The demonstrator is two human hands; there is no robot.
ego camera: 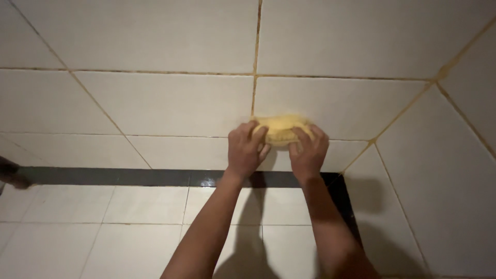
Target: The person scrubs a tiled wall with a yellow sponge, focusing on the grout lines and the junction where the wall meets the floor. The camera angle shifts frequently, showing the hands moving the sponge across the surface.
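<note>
Left hand [248, 150] and right hand [308, 151] both clamp yellow sponge [281, 129], pressed on wall tile [170, 103] at grout cross. Grout [254, 57] above sponge looks stained orange-brown; scrubbing seems far from done. Dark strip [129, 177] below sponge, floor [129, 222] under it. Nothing blocks hands.

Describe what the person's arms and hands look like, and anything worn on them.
Both arms are bare from the bottom edge of the picture up to the hands, with no sleeves in view. The left hand and right hand wear no gloves. No watch, bracelet or ring shows on the wrists or fingers. Both forearms are slim and lit from above, and cast shadows on the tiles below.
</note>
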